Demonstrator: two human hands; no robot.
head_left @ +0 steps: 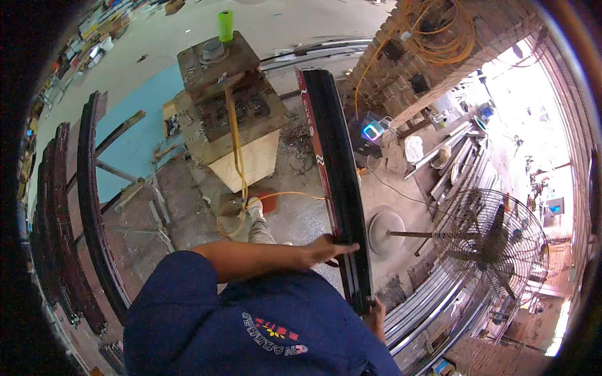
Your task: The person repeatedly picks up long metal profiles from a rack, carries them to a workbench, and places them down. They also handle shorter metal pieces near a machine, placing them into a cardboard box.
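A long black metal profile, with a red and white printed strip along its left side, lies lengthwise in front of me and reaches away toward the far side. My left hand is closed around it near its lower part, thumb or a finger laid across the top. At its near end, my right hand grips the right edge; most of those fingers are hidden behind the profile. To the left of the profile stands a dusty machine on a base with pale wooden panels, and a yellow hose hangs down its front.
A large caged fan with a round base stands close on the right, beside stacked metal bars. Dark profiles rest on a rack at left. A brick pillar with coiled orange hose rises at the far right.
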